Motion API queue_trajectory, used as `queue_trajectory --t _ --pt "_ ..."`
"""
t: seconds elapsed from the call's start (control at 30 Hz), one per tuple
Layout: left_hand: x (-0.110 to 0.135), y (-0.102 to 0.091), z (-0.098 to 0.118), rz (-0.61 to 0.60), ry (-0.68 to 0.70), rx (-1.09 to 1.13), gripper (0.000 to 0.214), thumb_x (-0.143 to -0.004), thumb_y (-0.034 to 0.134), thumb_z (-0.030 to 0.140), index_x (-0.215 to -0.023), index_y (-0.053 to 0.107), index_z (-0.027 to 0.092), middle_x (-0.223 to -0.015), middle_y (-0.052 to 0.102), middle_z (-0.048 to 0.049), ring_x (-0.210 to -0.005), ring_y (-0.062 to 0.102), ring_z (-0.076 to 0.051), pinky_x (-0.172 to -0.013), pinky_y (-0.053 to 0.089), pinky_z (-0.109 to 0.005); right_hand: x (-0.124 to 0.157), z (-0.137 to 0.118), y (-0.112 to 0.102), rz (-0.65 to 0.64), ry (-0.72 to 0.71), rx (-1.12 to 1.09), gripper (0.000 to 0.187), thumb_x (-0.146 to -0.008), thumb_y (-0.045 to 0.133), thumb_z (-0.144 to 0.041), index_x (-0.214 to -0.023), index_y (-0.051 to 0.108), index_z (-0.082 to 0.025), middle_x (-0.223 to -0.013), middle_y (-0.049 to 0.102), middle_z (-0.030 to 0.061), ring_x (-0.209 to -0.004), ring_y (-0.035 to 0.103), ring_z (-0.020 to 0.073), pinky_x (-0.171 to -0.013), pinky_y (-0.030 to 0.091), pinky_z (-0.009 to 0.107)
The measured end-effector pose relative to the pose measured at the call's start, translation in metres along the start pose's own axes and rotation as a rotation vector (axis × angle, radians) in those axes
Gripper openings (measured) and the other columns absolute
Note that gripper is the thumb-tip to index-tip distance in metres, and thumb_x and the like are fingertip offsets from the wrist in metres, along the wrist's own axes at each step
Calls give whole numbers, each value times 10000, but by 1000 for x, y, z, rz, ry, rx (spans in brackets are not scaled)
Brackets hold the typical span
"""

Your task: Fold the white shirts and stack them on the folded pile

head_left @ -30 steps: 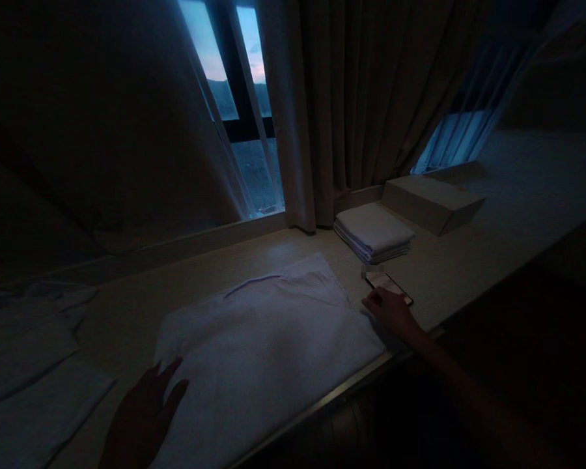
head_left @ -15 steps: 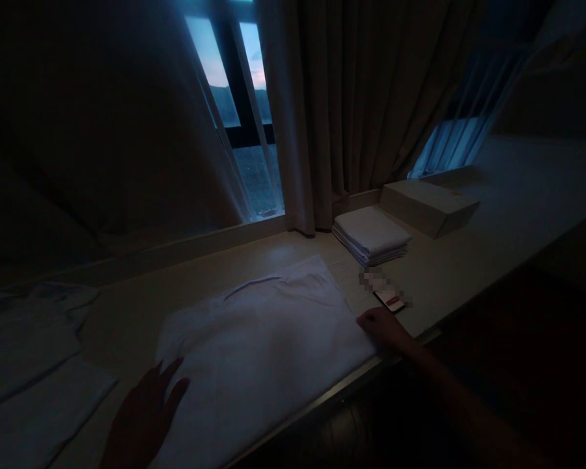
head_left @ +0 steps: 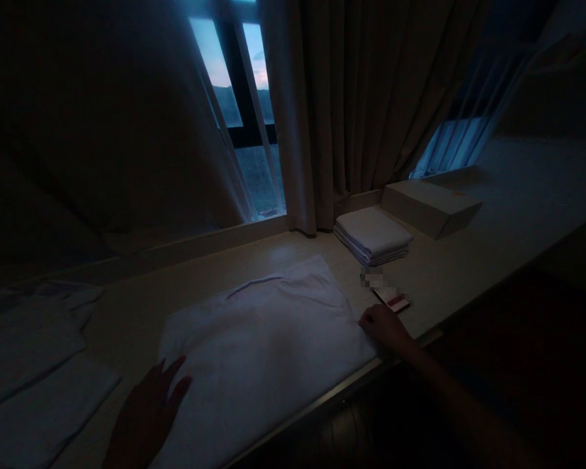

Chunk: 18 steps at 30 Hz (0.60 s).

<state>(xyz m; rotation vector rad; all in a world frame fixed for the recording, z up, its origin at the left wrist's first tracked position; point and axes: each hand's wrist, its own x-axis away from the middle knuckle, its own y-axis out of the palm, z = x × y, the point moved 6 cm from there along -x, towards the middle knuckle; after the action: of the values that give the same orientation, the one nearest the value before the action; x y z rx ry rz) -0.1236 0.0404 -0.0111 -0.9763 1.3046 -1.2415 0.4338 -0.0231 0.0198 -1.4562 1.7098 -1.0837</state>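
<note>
A white shirt (head_left: 273, 352) lies spread on the pale counter, with a curved neckline showing along its far edge. My left hand (head_left: 149, 407) rests at the shirt's left edge, its thumb and fingers apart. At the opposite edge, my right hand (head_left: 385, 326) is closed, its curled fingers on the shirt's side near the counter's front. Just beyond that hand lies a phone (head_left: 395, 303), partly blurred out. Dim light hides the fine detail of the fingers.
Folded white clothes (head_left: 372, 233) are stacked behind the phone, beside a pale box (head_left: 430, 205). More white garments (head_left: 39, 378) lie loosely at the left. Curtains (head_left: 351, 98) and a window (head_left: 244, 111) border the back of the counter (head_left: 449, 280); its front edge drops into darkness.
The view has shifted very slightly, moving everything a little to the right. Both hands keep their places on the shirt, which lies as before.
</note>
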Motion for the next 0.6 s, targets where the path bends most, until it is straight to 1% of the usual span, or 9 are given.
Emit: queue_trajectory --t 0.07,0.13,0.2,0.23,0.3,0.37,0.4,0.5,0.6 --pt "1 -2 2 0 -4 5 620 -878 340 530 -1419 419 238 -1481 420 -92 -1385 344 -280 -1124 279 -466 1 -7 -7 105 -59 10 221 -876 501 -240 -849 710 -172 -871 704 71 -844 625 178 -787 422 264" --pt "1 -4 4 -2 -7 7 614 -875 354 526 -1414 427 243 -1482 421 -84 -1379 354 -282 -1121 284 -465 3 -21 -12 221 -129 17 269 -918 450 -254 -964 695 -155 -982 695 96 -949 611 196 -879 419 291" --pt "2 -6 6 -3 -13 4 610 -878 360 531 -1412 431 247 -1488 412 -90 -1375 360 -286 -1117 288 -466 4 -40 -10 283 -217 37 332 -945 419 -292 -1134 645 -137 -1172 644 128 -1128 551 222 -994 379 334" --pt "2 -7 7 -3 -14 2 610 -882 357 535 -1413 429 246 -1493 401 -99 -1376 359 -287 -1115 291 -465 3 -51 -6 294 -256 55 381 -955 411 -319 -1229 594 -129 -1286 584 140 -1229 486 235 -1048 341 361" --pt "2 -9 8 -4 -11 -3 609 -890 347 542 -1415 426 242 -1500 383 -117 -1384 347 -285 -1113 292 -458 0 -72 6 278 -312 103 524 -958 415 -401 -1396 443 -115 -1475 401 147 -1389 298 259 -1125 244 417" --pt "3 -9 9 -8 -2 -6 604 -895 345 540 -1413 428 239 -1491 396 -119 -1386 343 -280 -1119 281 -459 -4 -88 24 206 -337 151 667 -943 423 -499 -1474 319 -109 -1549 255 143 -1447 145 277 -1155 167 457" --pt "3 -9 9 -6 -1 -5 599 -897 346 535 -1412 429 240 -1484 407 -115 -1385 345 -277 -1123 273 -461 -6 -93 33 160 -341 170 709 -937 412 -537 -1488 289 -107 -1558 226 143 -1453 107 283 -1160 140 469" --pt "5 -9 9 13 -6 2 587 -904 347 519 -1420 417 247 -1485 412 -104 -1387 345 -264 -1131 256 -466 -10 -98 59 56 -325 212 727 -940 357 -580 -1488 295 -106 -1550 233 156 -1454 89 294 -1162 91 496" --pt "7 -9 9 23 -2 -1 586 -910 345 517 -1428 407 251 -1493 398 -114 -1388 343 -263 -1131 250 -465 -11 -96 68 48 -303 249 733 -930 368 -592 -1469 339 -97 -1538 248 180 -1449 107 320 -1153 61 529"
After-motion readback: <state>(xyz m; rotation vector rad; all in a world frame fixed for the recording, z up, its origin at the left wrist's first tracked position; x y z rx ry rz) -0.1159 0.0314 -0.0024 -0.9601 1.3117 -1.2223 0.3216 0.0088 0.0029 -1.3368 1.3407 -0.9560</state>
